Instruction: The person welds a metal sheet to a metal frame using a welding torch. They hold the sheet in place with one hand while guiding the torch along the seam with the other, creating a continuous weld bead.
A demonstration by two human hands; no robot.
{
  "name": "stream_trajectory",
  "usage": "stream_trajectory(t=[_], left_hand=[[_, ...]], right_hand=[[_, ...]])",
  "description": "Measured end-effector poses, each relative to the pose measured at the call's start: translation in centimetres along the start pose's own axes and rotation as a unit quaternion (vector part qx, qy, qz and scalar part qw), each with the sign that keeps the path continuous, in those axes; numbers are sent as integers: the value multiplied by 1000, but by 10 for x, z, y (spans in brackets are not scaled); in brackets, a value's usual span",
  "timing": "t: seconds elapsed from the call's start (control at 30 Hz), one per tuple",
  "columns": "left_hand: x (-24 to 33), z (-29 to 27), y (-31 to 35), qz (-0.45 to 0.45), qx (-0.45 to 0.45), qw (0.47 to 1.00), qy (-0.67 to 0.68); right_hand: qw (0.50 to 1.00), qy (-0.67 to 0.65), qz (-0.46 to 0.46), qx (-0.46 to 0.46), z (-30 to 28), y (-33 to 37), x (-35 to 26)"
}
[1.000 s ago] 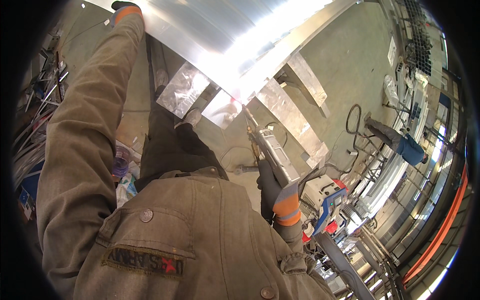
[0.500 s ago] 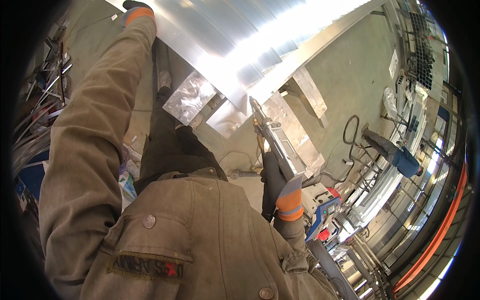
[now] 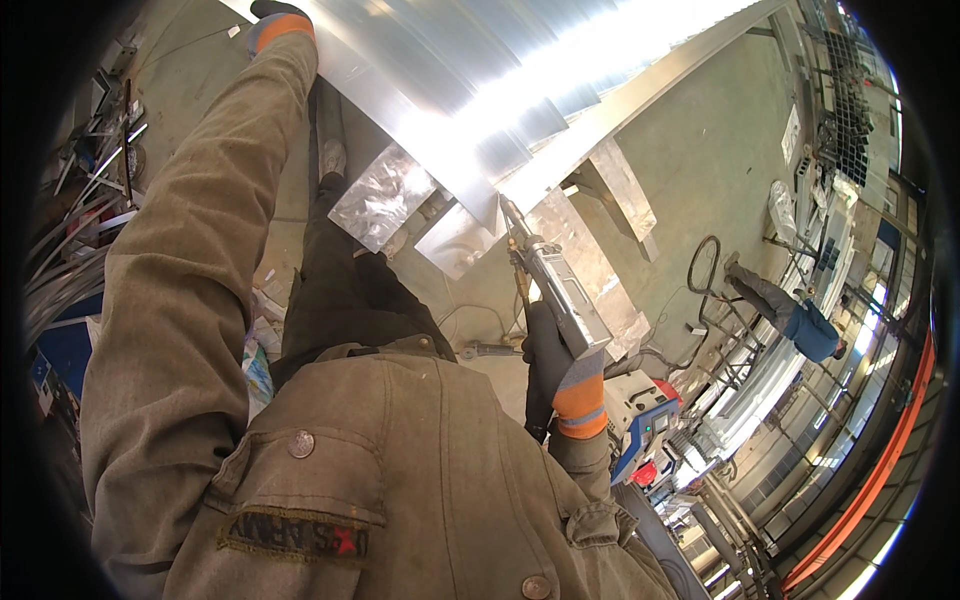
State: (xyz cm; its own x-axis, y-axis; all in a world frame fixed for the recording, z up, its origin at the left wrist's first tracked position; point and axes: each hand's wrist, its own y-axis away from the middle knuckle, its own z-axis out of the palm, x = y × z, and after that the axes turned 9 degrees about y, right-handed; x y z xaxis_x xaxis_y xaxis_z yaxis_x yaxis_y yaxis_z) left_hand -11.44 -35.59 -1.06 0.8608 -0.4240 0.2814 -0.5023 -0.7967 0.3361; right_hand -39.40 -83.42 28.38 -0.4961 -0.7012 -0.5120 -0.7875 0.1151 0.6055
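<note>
In my right hand (image 3: 548, 350), wearing a black-palmed glove with a grey and orange cuff, is a silver handheld welding gun (image 3: 568, 300). My fingers are wrapped round its grip. The nozzle points up and left, at the near corner of a shiny ribbed metal panel (image 3: 400, 60); whether it touches cannot be made out. Along that panel's right side runs a metal frame edge (image 3: 640, 100). My left hand (image 3: 280, 30), in a matching glove, reaches to the panel's far left edge; its fingers are mostly hidden. Bright glare washes out part of the panel.
Flat metal plates (image 3: 382, 197) stick out beneath the panel's corner. A blue and white machine (image 3: 645, 425) stands at my right, near a black hose (image 3: 703, 265). Another person (image 3: 800, 325) bends farther right. Metal scraps (image 3: 75, 240) pile up on the left.
The view has shifted very slightly. Both hands and the welding gun keep practically the same place against the panel.
</note>
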Motion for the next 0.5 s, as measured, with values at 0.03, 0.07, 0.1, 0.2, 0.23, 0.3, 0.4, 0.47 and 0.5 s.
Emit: stream_trajectory(t=[0.03,0.07,0.1,0.2,0.23,0.3,0.4,0.47,0.5], left_hand=[[1,-3,0,10,-10,998,-57],[2,-3,-1,30,-7,992,-123],[2,-4,-4,46,-12,983,-177],[0,3,-18,-15,-37,997,-58],[-1,7,-23,-11,-37,996,-83],[2,15,-35,-28,-59,990,-123],[21,28,-46,-105,-68,990,-70],[30,33,-44,-181,-2,983,25],[29,30,-42,-160,-22,987,-13]], right_hand=[[1000,10,-9,-1,-1,1,1],[1000,8,-8,5,0,1,2],[1000,10,-19,14,1,1,3],[998,19,-63,11,2,0,9],[997,27,-76,8,1,0,10],[994,46,-97,7,1,1,10],[999,8,-33,8,1,3,4],[1000,-16,11,8,2,4,-2],[1000,-14,18,8,2,4,-5]])
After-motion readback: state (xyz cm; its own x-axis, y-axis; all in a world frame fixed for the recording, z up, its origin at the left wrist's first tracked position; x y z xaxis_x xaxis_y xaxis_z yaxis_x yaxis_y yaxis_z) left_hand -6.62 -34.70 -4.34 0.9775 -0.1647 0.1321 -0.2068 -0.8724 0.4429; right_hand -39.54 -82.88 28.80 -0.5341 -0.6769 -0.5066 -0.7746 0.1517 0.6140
